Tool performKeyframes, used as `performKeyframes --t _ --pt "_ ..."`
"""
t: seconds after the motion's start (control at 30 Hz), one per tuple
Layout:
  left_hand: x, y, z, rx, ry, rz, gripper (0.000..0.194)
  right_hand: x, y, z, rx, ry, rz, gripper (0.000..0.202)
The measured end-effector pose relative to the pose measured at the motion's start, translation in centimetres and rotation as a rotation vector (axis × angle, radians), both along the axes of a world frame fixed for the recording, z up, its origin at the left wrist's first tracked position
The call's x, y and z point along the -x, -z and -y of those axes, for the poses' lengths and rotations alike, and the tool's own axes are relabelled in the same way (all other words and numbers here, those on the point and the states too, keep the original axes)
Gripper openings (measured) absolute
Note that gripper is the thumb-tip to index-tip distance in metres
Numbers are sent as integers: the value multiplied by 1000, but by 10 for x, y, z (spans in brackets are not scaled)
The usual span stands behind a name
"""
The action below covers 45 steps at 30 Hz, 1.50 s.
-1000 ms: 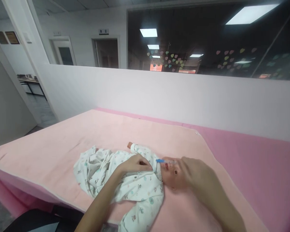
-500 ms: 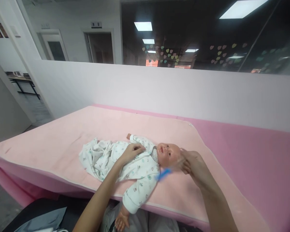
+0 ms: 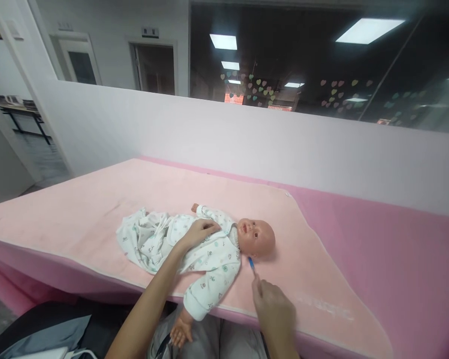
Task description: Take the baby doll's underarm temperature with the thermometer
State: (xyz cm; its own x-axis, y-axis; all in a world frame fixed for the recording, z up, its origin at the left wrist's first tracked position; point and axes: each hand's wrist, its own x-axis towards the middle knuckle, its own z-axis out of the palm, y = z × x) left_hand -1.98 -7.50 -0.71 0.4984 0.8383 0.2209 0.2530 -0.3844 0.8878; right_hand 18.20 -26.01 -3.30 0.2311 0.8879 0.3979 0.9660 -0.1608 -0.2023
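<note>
A baby doll (image 3: 213, 249) in a white printed outfit lies on its back, its bald head (image 3: 260, 238) to the right. My left hand (image 3: 200, 232) rests on the doll's chest, fingers lightly bent, with nothing visible in them. Near the doll's neck, my right hand (image 3: 275, 304) is closed around a thin stick with a blue end (image 3: 251, 264). That end points up toward the head; my fingers hide the stick's other end. The doll's near arm hangs over the table edge.
A peach cloth (image 3: 108, 199) lies over a pink cover (image 3: 377, 239) on the table. Something clear and whitish, perhaps plastic, (image 3: 327, 308) lies right of my right hand. A white wall (image 3: 247, 139) with a window stands behind.
My right hand has moved from beside the doll's head toward the near table edge, bringing the blue-ended stick with it. The clear item shows on the cloth now. My left hand stays on the chest.
</note>
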Motion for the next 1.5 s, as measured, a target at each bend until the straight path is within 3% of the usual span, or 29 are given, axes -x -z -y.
performKeyframes --t 0.1,0.23,0.43,0.57,0.7,0.83,0.97,1.17,1.3,1.5 --pt "0 -1 0 -11 8 1 36 16 10 -11 119 -44 148 45" --pt "-1 -10 -1 -64 16 -80 36 18 4 -18 261 -186 237 36" --pt "-14 -31 -2 -208 53 -139 31 13 2 -10 287 -249 262 31" --pt "-20 -27 0 -195 145 -150 27 15 -6 -16 259 -197 260 35" --pt "-17 -13 -2 -156 171 -103 29 29 -23 -42 117 -174 227 34" --pt "-12 -5 -4 -104 152 25 33 53 -36 -81 -14 -252 92 25" --pt "-12 -2 -3 -6 147 193 32 67 -33 -109 -97 -306 -147 29" --pt "-10 -2 0 114 4 325 31 66 -14 -105 -352 -355 -678 26" --pt "-10 -4 1 160 14 300 28 69 -4 -100 -480 -344 -736 26" --pt "-10 -11 8 166 102 219 21 72 -2 -102 -415 -365 -790 26"
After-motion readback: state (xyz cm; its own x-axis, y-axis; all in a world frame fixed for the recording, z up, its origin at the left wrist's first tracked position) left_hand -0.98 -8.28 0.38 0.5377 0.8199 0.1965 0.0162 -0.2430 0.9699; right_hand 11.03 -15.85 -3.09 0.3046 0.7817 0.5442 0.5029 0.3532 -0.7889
